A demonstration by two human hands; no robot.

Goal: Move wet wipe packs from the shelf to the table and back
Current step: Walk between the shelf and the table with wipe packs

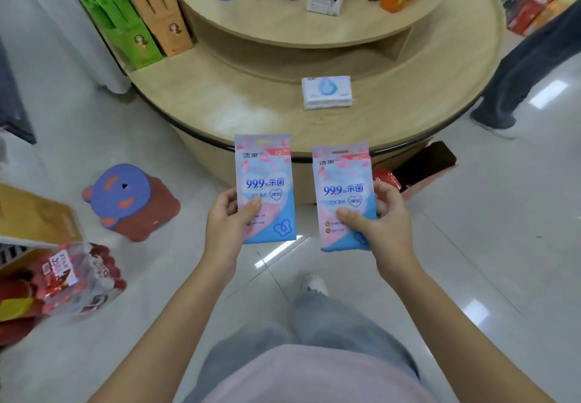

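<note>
Wet wipe packs filled the middle of the head view: two flat pink-and-blue plastic sachets with blue 99.9% lettering, held upright side by side and apart from each other, above the pale glossy tiled floor (pixel 471 245) on the near side of the round beige wooden table (pixel 220 97). The left wet wipe pack (pixel 265 182) was pinched by the left hand (pixel 224 223), whose thumb pressed on the pack's front at its lower left while the fingers curled behind. The right wet wipe pack (pixel 344 195) sat slightly lower, clamped by the right hand (pixel 382 223), with the thumb on its front and the fingers wrapped round its right edge. The tops of both packs showed in front of the table's dark rim.

Farther off, on the table's lower tier and a little to the right, lay a small white stack of wipe packs (pixel 326 92) with a blue drop print. The raised upper tier (pixel 283 28) carried upright snack boxes and tubes. Tall green and tan cartons (pixel 138 25) stood at the far left. On the floor to the left lay a blue and red-brown bear-shaped piece (pixel 125 201), and nearer left a clear-wrapped red bundle (pixel 78 276). An open red-and-black carton (pixel 421 166) sat at the table's base on the right, and another person's dark trouser leg (pixel 522 72) stood at the far right
</note>
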